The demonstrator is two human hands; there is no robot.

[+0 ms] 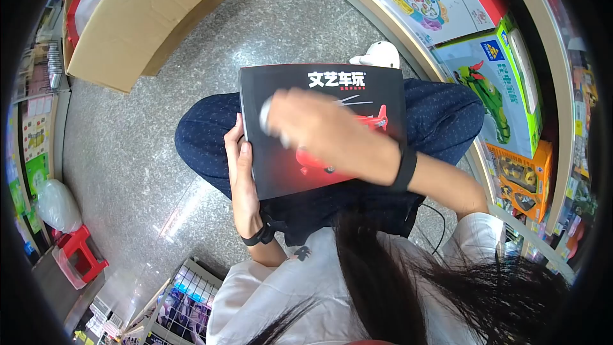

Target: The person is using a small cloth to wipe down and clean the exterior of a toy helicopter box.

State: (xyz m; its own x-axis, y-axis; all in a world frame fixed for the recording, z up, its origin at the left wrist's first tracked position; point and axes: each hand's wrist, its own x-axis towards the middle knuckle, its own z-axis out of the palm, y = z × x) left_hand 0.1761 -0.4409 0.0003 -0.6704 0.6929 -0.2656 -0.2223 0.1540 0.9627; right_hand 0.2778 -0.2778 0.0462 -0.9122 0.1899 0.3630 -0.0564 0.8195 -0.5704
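A black box (268, 172) with white lettering and a picture of a red helicopter rests on my lap, tilted a little. My left hand (241, 169) grips its left edge, thumb on the front face. Over the middle of the box is my right hand (303, 118), blurred by motion, its fingers closed around a small white item (265, 115) that may be a cloth or wipe. The hand hides part of the helicopter picture. Whether the white item touches the box cannot be made out.
Shelves with toy boxes (498, 89) curve along the right. An open cardboard box (140, 13) stands at the upper left on the speckled floor (128, 134). At the lower left are a red stool (83, 255), a plastic bag (59, 206) and a wire rack (185, 306).
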